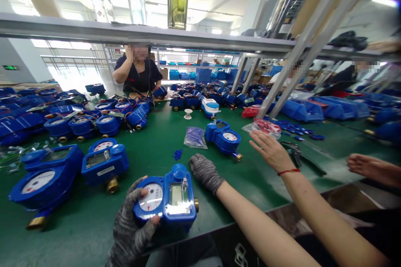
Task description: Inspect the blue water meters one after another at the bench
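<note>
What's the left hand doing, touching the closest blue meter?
Touching: the head view shows the left hand holding the blue meter, fingertips on its dial end.

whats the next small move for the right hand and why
Probably reach for one of the small blue pieces: the gloved right hand lies just beside them, while the left hand grips the blue meter at its dial end.

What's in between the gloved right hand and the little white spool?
In the head view, a purple-blue plastic bag lies between the right hand and the white spool.
</note>
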Available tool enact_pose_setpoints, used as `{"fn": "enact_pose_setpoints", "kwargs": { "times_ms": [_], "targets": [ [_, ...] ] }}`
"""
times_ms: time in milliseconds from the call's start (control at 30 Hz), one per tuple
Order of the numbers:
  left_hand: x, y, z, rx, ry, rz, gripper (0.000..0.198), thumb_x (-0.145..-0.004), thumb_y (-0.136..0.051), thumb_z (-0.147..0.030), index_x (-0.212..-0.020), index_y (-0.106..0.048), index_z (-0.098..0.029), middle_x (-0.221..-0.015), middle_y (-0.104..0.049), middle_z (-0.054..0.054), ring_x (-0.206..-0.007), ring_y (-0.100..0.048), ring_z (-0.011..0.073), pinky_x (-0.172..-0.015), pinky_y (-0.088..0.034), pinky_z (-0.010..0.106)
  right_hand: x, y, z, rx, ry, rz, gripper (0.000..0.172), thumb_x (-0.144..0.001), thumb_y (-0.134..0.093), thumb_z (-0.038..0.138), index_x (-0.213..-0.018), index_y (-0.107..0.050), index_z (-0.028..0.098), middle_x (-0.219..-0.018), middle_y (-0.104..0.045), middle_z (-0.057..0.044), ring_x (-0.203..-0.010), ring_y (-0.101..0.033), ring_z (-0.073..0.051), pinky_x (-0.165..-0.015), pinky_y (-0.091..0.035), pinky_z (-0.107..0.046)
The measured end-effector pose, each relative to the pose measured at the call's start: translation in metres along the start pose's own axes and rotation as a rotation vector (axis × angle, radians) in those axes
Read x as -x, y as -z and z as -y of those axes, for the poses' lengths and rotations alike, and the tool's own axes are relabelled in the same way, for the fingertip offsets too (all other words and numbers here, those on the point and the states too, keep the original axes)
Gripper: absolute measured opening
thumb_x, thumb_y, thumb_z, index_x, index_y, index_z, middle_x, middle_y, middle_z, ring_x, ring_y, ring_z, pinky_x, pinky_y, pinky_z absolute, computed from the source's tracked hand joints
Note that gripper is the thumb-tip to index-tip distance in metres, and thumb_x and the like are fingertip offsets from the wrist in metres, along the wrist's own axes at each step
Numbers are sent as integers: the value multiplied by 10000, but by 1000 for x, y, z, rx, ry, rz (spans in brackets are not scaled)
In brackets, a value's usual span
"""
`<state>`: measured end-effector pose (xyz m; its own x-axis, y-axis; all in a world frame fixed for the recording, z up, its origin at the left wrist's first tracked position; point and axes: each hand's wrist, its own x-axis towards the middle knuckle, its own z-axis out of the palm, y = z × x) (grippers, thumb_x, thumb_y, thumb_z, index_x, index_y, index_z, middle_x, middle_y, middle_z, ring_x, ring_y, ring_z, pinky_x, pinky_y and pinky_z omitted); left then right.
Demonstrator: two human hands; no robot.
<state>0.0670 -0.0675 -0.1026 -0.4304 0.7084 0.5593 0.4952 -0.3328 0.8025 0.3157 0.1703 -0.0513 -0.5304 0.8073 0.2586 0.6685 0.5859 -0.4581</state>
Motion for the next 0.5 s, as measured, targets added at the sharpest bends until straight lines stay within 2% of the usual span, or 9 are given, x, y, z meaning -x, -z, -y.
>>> {"fn": "enact_pose_setpoints", "kwargs": {
  "times_ms": [100, 167, 267, 367, 500],
  "targets": [
    [-1, 1, 1, 7, 5, 4, 434, -769, -721, -378, -1143, -551, -237, -1361, -511, 118, -1188, -565, 281, -892, -563, 393, 2, -36, 24, 78, -10, 69, 296, -948, -544, 362, -1190, -587, 197, -1237, -575, -90, -1048, -591, -193, -899, -521, -394],
    [-1, 2, 1, 14, 6, 6, 436, -770, -720, -379, -1145, -549, -235, -1364, -508, 121, -1192, -565, 283, -873, -571, 381, -3, -51, 31, 124, -27, 91, 330, -943, -550, 369, -1207, -572, 172, -1221, -579, -93, -1033, -597, -196, -885, -526, -406],
    [-1, 3, -1, -9, -13, 6, 423, -776, -712, -388, -1135, -551, -234, -1346, -525, 120, -1173, -578, 286, -865, -574, 389, -14, -61, 32, 199, -56, 108, 296, -946, -541, 363, -1145, -605, 153, -1148, -618, -96, -1001, -607, -193, -894, -510, -401],
    [-2, 3, -3, -51, -28, 17, 419, -783, -703, -394, -1139, -547, -238, -1334, -534, 116, -1155, -587, 286, -872, -567, 405, -21, -67, 29, 266, -84, 94, 260, -965, -471, 281, -1053, -656, 122, -1092, -649, -161, -1014, -606, -222, -923, -472, -365],
    [-1, 3, 1, -36, 4, 26, 444, -785, -698, -414, -1158, -531, -241, -1368, -500, 118, -1224, -527, 304, -973, -500, 475, -22, -76, 26, 304, -122, 50, 297, -962, -413, 246, -1068, -655, 111, -1117, -642, -184, -1058, -588, -252, -916, -452, -342]
  ]
}}
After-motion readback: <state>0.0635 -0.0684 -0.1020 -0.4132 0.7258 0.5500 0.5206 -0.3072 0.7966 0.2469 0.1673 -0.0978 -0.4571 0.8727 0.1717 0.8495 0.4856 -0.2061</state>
